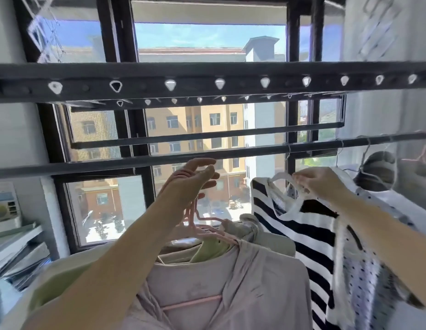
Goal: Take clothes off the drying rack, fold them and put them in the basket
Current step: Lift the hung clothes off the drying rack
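My left hand (191, 181) is raised just below the rack's lower bar (135, 160), with several pink hanger hooks (193, 210) looped over its palm and fingers. From them hang a pale pink hooded top (219, 287) and a light green garment (210, 250). My right hand (316, 183) pinches a white hanger (282, 177) that carries a black-and-white striped top (293, 234) and a white dotted shirt (364, 270). The basket is out of sight.
The dark drying rack's upper bar (207, 83) with white hook holes runs across the view, in front of a window (195, 129). A grey item (376, 171) hangs on the lower bar at the right. Shelves with boxes (14, 236) stand at the left.
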Tool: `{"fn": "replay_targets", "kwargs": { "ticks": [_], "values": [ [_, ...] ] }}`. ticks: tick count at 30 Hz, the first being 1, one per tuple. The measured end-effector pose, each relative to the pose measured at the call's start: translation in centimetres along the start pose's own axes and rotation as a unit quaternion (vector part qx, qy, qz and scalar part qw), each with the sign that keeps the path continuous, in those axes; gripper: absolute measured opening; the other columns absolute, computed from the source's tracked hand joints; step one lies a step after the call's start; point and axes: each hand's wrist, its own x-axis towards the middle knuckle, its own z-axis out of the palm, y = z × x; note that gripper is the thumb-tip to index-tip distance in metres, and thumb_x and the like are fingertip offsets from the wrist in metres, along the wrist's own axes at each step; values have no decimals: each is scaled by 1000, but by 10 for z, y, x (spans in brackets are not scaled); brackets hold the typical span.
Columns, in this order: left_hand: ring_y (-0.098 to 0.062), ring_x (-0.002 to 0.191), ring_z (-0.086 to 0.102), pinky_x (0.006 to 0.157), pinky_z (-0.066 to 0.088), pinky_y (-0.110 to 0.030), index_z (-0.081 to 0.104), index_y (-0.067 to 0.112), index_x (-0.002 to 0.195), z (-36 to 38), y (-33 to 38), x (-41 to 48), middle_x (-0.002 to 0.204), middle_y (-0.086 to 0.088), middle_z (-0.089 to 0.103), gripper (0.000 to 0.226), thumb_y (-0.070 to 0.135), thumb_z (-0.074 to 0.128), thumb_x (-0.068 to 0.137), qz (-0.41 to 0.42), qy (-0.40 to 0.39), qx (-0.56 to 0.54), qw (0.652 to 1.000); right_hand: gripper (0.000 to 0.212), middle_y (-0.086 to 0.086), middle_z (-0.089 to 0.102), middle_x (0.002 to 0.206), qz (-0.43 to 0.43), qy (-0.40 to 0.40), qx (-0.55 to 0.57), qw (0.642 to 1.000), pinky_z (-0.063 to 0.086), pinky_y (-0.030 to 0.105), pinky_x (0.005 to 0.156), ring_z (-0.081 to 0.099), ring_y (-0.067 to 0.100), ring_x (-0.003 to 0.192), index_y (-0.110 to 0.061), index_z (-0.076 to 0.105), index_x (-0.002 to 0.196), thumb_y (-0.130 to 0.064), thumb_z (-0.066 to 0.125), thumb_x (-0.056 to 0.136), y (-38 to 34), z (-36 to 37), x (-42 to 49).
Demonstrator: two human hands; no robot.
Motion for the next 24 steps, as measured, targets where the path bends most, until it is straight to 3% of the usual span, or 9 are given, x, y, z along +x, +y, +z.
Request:
{"fn": "replay_targets", "kwargs": {
  "ticks": [1,4,6,10,12,14,16,18,24],
  "values": [
    [-14,101,65,82,48,-29,60,28,109,3,-1,2,106,2,68,17,26,56,92,-5,0,-2,1000,25,12,67,113,39,11,13,999,48,30,83,60,20,92,-4,66,116,-13,58,94,7,-3,4],
    [-15,96,68,79,51,-29,60,24,110,11,0,9,104,-1,68,18,22,56,93,-16,-3,-17,1000,27,13,64,112,85,1,2,996,43,23,66,56,18,83,-4,65,118,-11,60,92,20,-5,16],
    [-15,91,70,76,52,-28,61,25,108,15,2,14,102,-2,69,16,22,57,93,-23,4,-28,999,29,14,64,116,82,-13,-12,996,44,26,76,56,19,88,-2,63,119,-12,61,92,20,-2,28],
    [-16,89,70,71,53,-27,63,23,108,27,5,25,100,-2,70,17,22,58,92,-36,21,-33,999,32,13,62,78,93,-56,3,994,47,33,71,55,22,68,9,65,106,-18,66,89,16,9,55],
    [-17,91,70,71,54,-26,63,23,109,34,6,29,100,-3,70,18,22,58,92,-43,22,-34,998,28,18,66,80,114,-94,16,989,57,37,74,67,31,73,11,62,103,-12,67,88,17,16,64],
    [-16,95,68,75,53,-27,63,24,109,42,7,32,103,-2,69,18,22,58,92,-44,25,-29,998,23,22,68,85,132,-116,51,983,59,29,64,69,25,70,9,60,107,-4,64,89,19,21,66],
    [-15,100,65,79,53,-28,64,24,107,50,7,37,106,-2,68,16,21,58,92,-44,33,-25,998,21,22,69,83,112,-105,62,986,51,18,48,65,16,60,10,61,108,-1,61,90,21,22,69],
    [-14,100,64,78,52,-27,65,24,105,57,9,44,105,-1,69,15,20,59,92,-44,42,-28,998,16,22,69,84,75,-90,71,991,42,16,41,62,10,53,10,63,104,1,58,92,20,15,73],
    [-18,109,58,81,47,-29,66,24,106,94,21,59,114,-5,64,18,14,59,92,-23,21,-23,999,12,9,72,84,-64,-156,71,983,46,18,56,68,15,75,-2,67,96,-4,56,94,-1,-13,71]
  ]
}}
